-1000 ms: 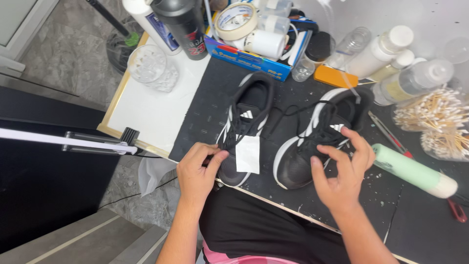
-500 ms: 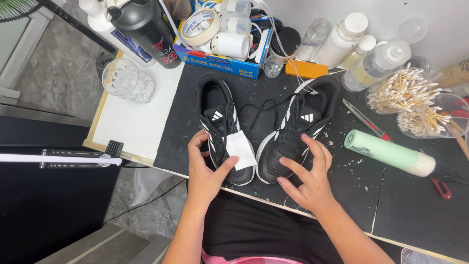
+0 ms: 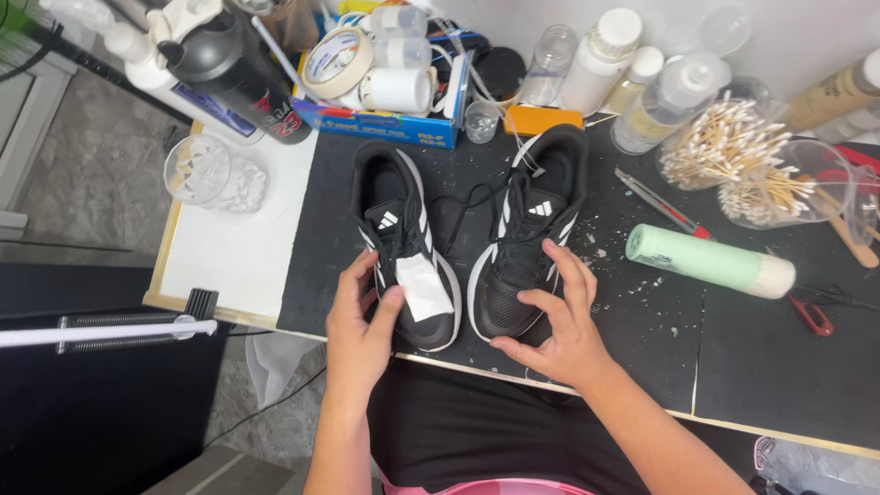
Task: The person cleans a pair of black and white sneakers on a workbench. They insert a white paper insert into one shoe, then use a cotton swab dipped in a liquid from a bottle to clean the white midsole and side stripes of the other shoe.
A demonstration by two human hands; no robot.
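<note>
The left hand lies against the toe end of the left shoe, fingers loosely spread along its outer side and the thumb resting on a white paper tag that sits on the toe; the hand is not closed around anything. The right hand is spread wide, fingertips touching the side and forefoot of the right shoe, thumb curled under near the toe, also not clamped on it.

Both shoes lie at the centre of the frame on the dark surface, toes toward the near edge and just short of it. To the left, the dark mat ends at a white board. Open room lies right of the right shoe, scattered with pale crumbs, up to a pale green cylinder lying on its side. Behind the heels a blue box of tape rolls, bottles and tubs of cotton swabs crowd the upper frame.

The shoes are black with white stripes and white-edged soles, set side by side, near but apart, with black laces trailing loose between them.
</note>
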